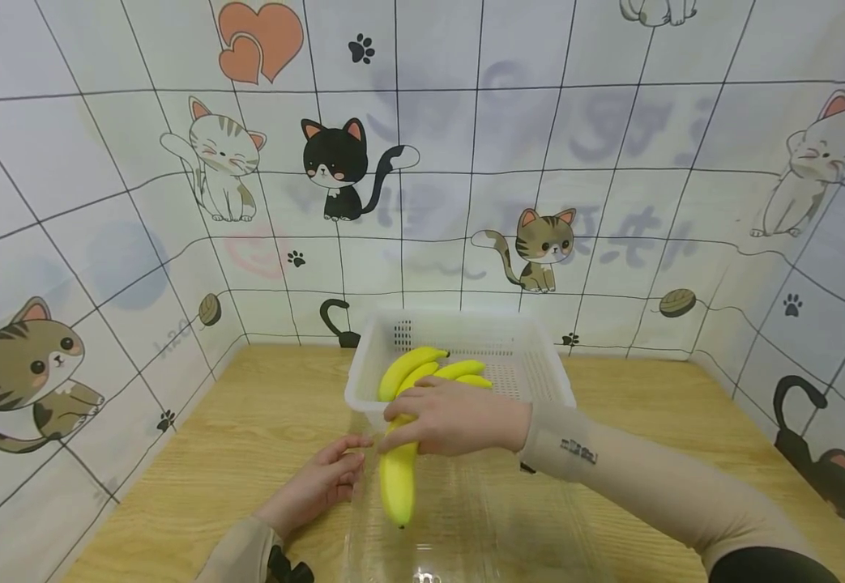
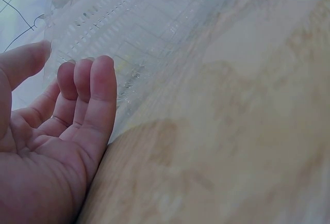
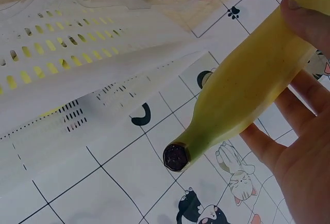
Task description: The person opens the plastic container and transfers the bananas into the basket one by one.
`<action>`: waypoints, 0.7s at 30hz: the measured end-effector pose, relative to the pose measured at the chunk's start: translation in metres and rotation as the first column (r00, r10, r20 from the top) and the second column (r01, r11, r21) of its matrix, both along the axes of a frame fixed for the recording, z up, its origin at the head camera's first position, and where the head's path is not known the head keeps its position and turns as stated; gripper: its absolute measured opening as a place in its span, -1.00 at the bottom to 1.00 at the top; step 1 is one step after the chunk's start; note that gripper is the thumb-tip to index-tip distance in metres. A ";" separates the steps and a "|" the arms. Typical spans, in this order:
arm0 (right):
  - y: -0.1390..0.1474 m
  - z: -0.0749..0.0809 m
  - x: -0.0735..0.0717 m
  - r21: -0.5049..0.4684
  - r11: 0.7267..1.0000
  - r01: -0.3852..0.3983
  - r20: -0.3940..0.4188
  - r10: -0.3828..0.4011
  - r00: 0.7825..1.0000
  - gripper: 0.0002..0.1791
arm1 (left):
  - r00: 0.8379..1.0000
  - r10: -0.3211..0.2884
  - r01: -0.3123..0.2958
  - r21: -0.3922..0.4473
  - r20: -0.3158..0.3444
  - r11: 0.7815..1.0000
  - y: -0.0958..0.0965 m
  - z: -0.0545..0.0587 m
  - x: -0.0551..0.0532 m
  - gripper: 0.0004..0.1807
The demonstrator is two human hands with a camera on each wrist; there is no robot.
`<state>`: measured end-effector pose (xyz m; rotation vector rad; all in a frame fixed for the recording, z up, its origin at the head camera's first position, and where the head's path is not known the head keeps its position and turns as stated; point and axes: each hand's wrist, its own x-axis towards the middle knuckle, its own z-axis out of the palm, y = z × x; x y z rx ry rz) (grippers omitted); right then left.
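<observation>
My right hand (image 1: 440, 417) grips a yellow banana (image 1: 398, 486) in front of the white basket. Its brown-capped stem end shows in the right wrist view, with the thumb on one side and fingers on the other. Several more bananas (image 1: 411, 368) lie inside the white perforated plastic basket (image 1: 458, 324). At the left, my left hand (image 1: 327, 474) rests low by the table, thumb and forefinger at the corner of a clear plastic box (image 1: 466, 518). In the right wrist view, the box's edge passes between those fingers; the other fingers curl loosely.
The clear box stands nearer me than the basket, on a wood-grain table (image 1: 283, 389). A wall covering (image 1: 437, 202) with cat drawings rises behind the basket and along both sides.
</observation>
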<state>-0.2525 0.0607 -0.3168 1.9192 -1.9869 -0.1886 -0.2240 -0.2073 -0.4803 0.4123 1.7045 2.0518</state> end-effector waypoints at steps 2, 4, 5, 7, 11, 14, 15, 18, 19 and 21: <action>0.001 -0.001 -0.003 -0.014 1.000 -0.005 -0.017 0.005 1.000 -0.50 | 1.000 -0.004 0.004 0.001 -0.004 1.000 0.000 -0.001 0.000 -0.68; 0.003 -0.001 -0.006 -0.027 1.000 -0.005 -0.024 0.005 1.000 -0.49 | 1.000 -0.004 0.004 -0.001 -0.009 1.000 0.000 -0.001 0.000 -0.66; 0.003 0.000 -0.007 -0.033 0.999 -0.005 -0.022 0.004 1.000 -0.49 | 1.000 -0.002 0.002 -0.004 -0.010 1.000 0.000 -0.001 -0.001 -0.65; 0.005 0.000 -0.010 -0.044 0.999 -0.004 -0.015 0.003 1.000 -0.48 | 1.000 0.003 -0.003 -0.010 -0.010 1.000 0.000 -0.002 -0.001 -0.62; 0.008 0.002 -0.016 -0.055 0.998 0.011 0.016 -0.010 1.000 -0.48 | 1.000 0.011 -0.011 -0.024 -0.009 1.000 0.000 -0.002 -0.001 -0.54; 0.011 0.003 -0.021 -0.054 0.998 0.032 0.035 -0.030 0.999 -0.48 | 1.000 0.011 -0.012 -0.027 -0.012 1.000 0.000 -0.002 -0.001 -0.52; 0.012 0.004 -0.022 -0.053 0.998 0.041 0.041 -0.039 0.998 -0.47 | 1.000 0.012 -0.012 -0.029 -0.011 1.000 0.000 -0.002 -0.001 -0.51; 0.015 0.006 -0.026 -0.040 0.997 0.070 0.060 -0.068 0.996 -0.47 | 1.000 0.015 -0.015 -0.033 -0.009 0.999 0.000 -0.001 0.000 -0.50; 0.016 0.007 -0.027 -0.035 0.996 0.079 0.068 -0.076 0.995 -0.47 | 1.000 0.015 -0.015 -0.034 -0.009 0.999 0.001 -0.001 0.000 -0.49; 0.018 0.009 -0.030 -0.025 0.995 0.093 0.085 -0.090 0.992 -0.47 | 1.000 0.015 -0.015 -0.036 -0.007 0.999 0.001 -0.001 0.000 -0.48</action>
